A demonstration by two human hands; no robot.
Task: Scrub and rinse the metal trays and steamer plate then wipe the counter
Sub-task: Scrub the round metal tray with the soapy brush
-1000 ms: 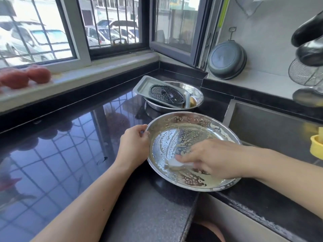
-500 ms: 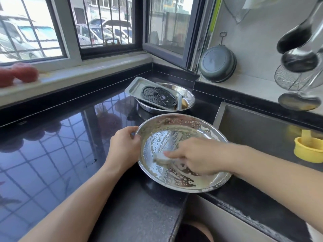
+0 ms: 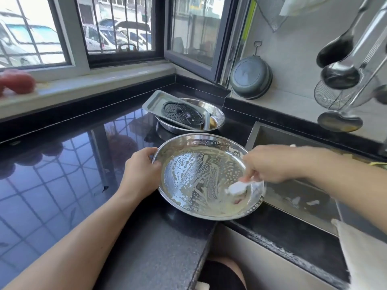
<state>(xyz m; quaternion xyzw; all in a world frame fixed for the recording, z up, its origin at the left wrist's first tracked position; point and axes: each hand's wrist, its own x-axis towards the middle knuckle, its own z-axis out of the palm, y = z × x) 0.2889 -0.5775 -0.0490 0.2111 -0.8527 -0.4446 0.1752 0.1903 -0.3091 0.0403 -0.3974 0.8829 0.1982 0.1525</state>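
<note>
The right hand (image 3: 270,164) has swept across the tray (image 3: 209,176) since half a second ago: then it scrubbed near the middle-left of the base, now it is at the right rim, fingers curled around a white sponge (image 3: 237,187) pressed to the tray's lower right. More of the soapy, streaked base shows on the left. The left hand (image 3: 142,174) keeps its grip on the tray's left rim, thumb over the edge. The view has also shifted, so the yellow cup seen earlier by the sink is out of sight.

The tray sits on the black glossy tabletop (image 3: 62,185), at its corner, overhanging the sink (image 3: 293,164) slightly. Behind it a second round tray (image 3: 215,118) holds a rectangular tray (image 3: 155,103) tilted across it, with the dark perforated steamer plate (image 3: 182,113) lying in that one.

The tabletop mirrors the barred window (image 3: 117,28). A red object (image 3: 18,82) lies on the sill. A dark pan (image 3: 251,80) leans on the tiled wall; ladles (image 3: 339,74) and a wire strainer (image 3: 330,97) hang at right.
</note>
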